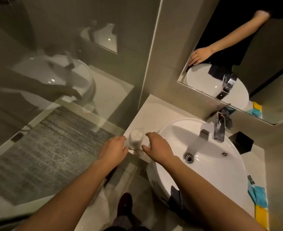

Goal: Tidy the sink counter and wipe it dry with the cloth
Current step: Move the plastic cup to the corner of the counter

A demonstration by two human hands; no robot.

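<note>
A pale cup-like container (pixel 135 139) stands on the beige counter (pixel 151 114), at its near left corner beside the white basin (pixel 204 157). My left hand (pixel 113 150) touches the container's left side. My right hand (pixel 157 146) is at its right side, fingers spread, thumb near its base. Whether either hand grips it firmly is unclear. A blue cloth (pixel 258 196) lies with a yellow one (pixel 261 214) on the counter at the far right, away from both hands.
A chrome tap (pixel 218 129) stands behind the basin, with a black holder (pixel 241 142) to its right. A mirror (pixel 237 55) hangs above. A glass shower screen (pixel 45 80) borders the counter on the left. A dark item (pixel 175 197) hangs over the basin's front.
</note>
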